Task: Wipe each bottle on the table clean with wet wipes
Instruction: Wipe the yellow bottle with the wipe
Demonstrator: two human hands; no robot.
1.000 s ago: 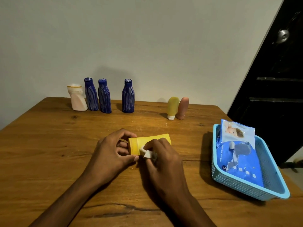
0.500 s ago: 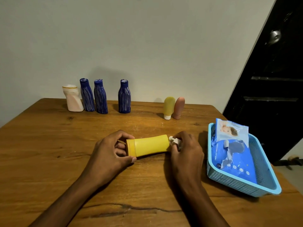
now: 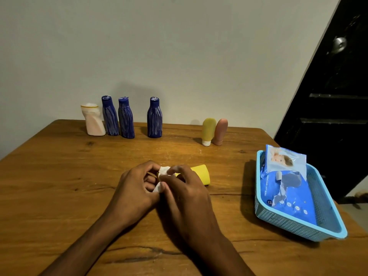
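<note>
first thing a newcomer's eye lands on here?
The two hands at centre front: the left hand grips one end of a yellow bottle lying on the wooden table, the right hand presses a white wipe on it. Next, the blue basket with wipe packs, at right.

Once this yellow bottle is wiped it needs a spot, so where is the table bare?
Bare wood lies left of the left hand, in the gap between the blue bottles and the two small tubes, and between the yellow bottle and the basket. The back-left row stands crowded.
</note>
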